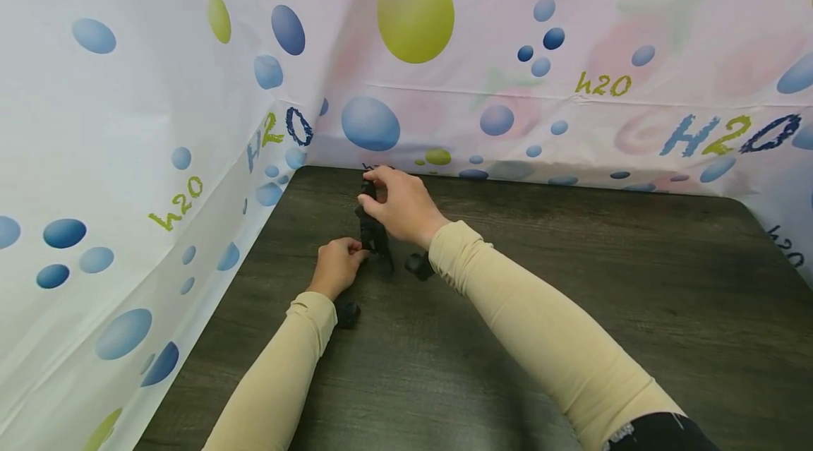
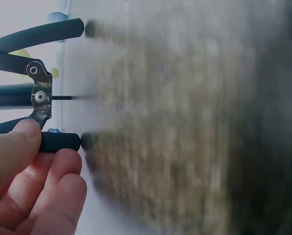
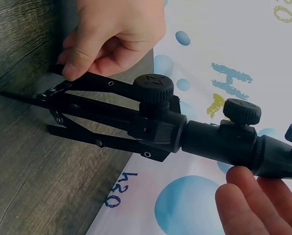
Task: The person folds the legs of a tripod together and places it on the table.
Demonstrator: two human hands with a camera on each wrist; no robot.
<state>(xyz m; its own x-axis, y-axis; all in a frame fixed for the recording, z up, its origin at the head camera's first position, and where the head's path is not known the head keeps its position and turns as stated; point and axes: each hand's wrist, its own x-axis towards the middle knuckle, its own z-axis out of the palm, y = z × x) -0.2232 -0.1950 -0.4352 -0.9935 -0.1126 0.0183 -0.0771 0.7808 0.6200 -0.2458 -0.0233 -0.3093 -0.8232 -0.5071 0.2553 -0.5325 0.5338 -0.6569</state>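
Observation:
A small black tripod stands upright over the dark table, its legs only slightly spread. Its ribbed knobs run along one side of the column in the right wrist view. My left hand pinches one leg near its foot between thumb and fingers. Metal braces link the legs to the centre post. Up at the tripod's head, my right hand grips with thumb and fingers. In the right wrist view its fingers lie along the upper column.
The dark wood-grain table extends to the right and toward me. A white sheet with blue and green dots hangs close behind it and along the left. Small dark objects sit by the right wrist and left wrist.

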